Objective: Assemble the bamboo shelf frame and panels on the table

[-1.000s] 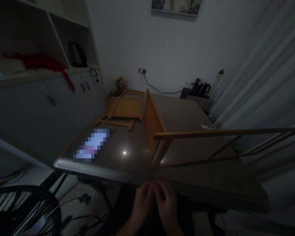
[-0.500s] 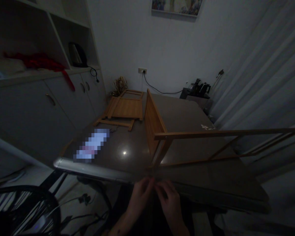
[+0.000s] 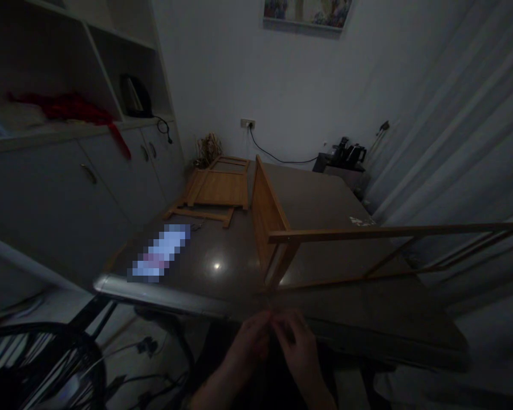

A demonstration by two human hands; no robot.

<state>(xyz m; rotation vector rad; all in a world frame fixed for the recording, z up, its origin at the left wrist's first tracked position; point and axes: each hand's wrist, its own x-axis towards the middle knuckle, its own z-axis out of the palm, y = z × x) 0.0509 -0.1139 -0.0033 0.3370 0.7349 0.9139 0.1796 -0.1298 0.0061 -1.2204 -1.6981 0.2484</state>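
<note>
My left hand (image 3: 248, 344) and my right hand (image 3: 297, 347) meet just below the near edge of the dark table (image 3: 325, 205), fingertips pinched together on something too small and dark to make out. Right above them a half-built wooden furniture frame (image 3: 277, 233) lies on its side on the table, its long rails reaching to the right. A second wooden panel with legs (image 3: 218, 188) lies flat at the table's far left corner.
A blurred light-coloured sheet (image 3: 160, 250) lies on the table's left side. Grey cabinets with shelves (image 3: 89, 165) run along the left. A black fan guard (image 3: 38, 364) stands on the floor at lower left. Curtains (image 3: 461, 142) hang on the right.
My hands have stayed together at the table's near edge, shifting slightly and fidgeting with their fingertips. The wooden pieces have not moved.
</note>
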